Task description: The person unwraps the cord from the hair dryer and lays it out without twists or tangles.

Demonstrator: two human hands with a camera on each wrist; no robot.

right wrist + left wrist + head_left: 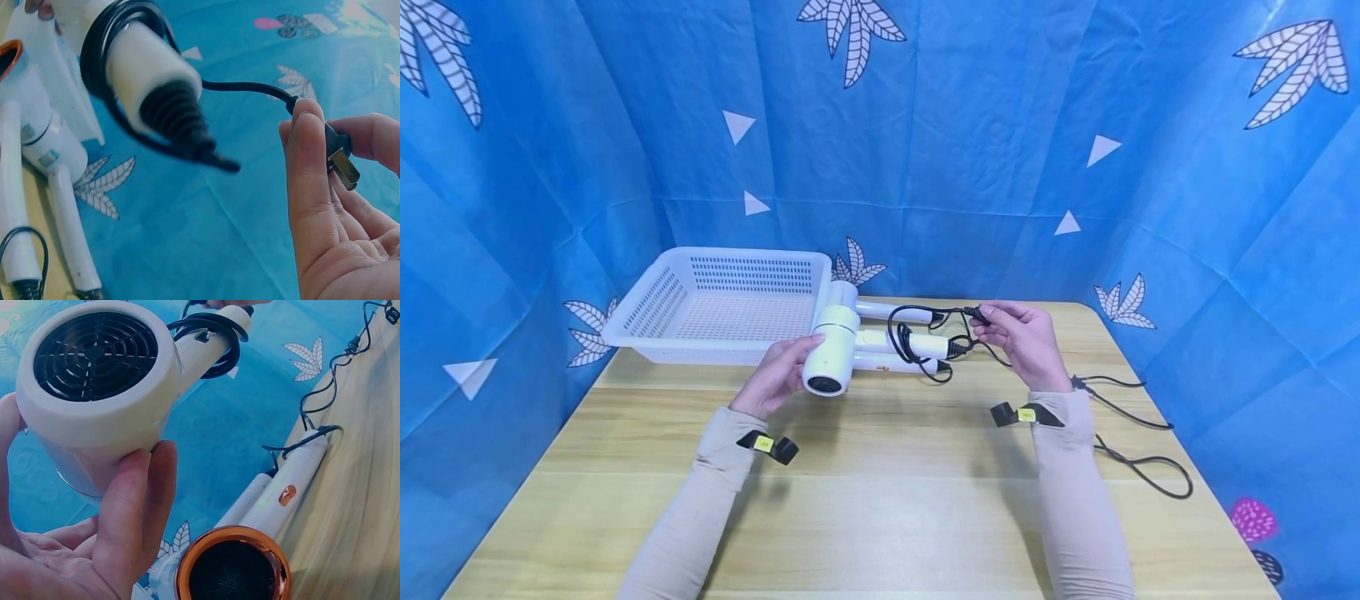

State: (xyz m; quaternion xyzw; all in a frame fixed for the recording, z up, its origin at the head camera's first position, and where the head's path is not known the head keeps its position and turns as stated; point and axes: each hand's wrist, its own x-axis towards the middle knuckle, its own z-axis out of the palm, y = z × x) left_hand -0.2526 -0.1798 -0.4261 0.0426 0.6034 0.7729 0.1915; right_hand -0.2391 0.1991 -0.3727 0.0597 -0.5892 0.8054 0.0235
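Note:
My left hand (pixel 778 377) grips a white hair dryer (pixel 829 354) round its barrel, above the table; the black intake grille (pixel 94 356) shows in the left wrist view. Its black cord (pixel 94 56) is wound in loops round the handle. Off to the right, my right hand (pixel 1028 340) pinches the plug (pixel 340 156) between thumb and fingers, with a length of cord running back to the handle. Two more white hair dryers lie behind, one with a copper-coloured rim (pixel 187 569); their handles (pixel 895 313) partly show, and the held dryer hides much of them.
A white slotted plastic basket (pixel 700 354) stands at the back left, close to the held dryer. Loose black cords (pixel 1150 475) trail along the right side of the wooden table (pixel 880 517). Blue patterned cloth (pixel 970 150) hangs behind and at both sides.

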